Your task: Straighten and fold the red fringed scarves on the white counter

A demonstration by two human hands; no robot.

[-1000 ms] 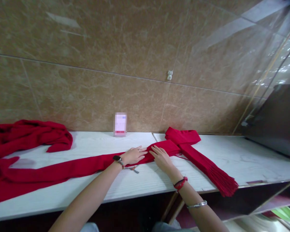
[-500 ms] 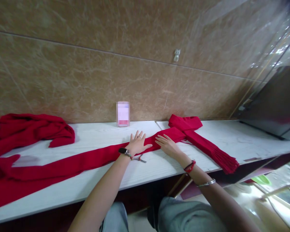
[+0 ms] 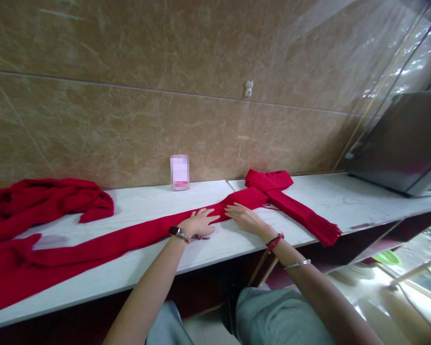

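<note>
A long red scarf (image 3: 143,238) runs across the white shelf-like counter (image 3: 143,205). My left hand (image 3: 197,224) rests over its narrow folded stretch, fingers spread and pointing right. Just to the right, my right hand (image 3: 246,218) lies flat with its fingertips on the scarf, fingers stretched out. Neither hand grips the cloth. Beyond my right hand the scarf crosses over itself, one end looped near the wall and the fringed end reaching the counter's front edge. On the left, more red cloth lies in a loose, crumpled heap.
A phone-like object (image 3: 180,172), blurred out, leans upright against the brown marbled wall (image 3: 129,129). A small white hook (image 3: 249,88) is fixed to the wall. At the far right stands a dark, box-shaped appliance (image 3: 391,139). A green basin (image 3: 387,257) sits low at the right.
My left hand has drawn a little toward me, its fingers turning from pointing away to pointing right. My right hand stays on the scarf. The whole view has shifted slightly.
</note>
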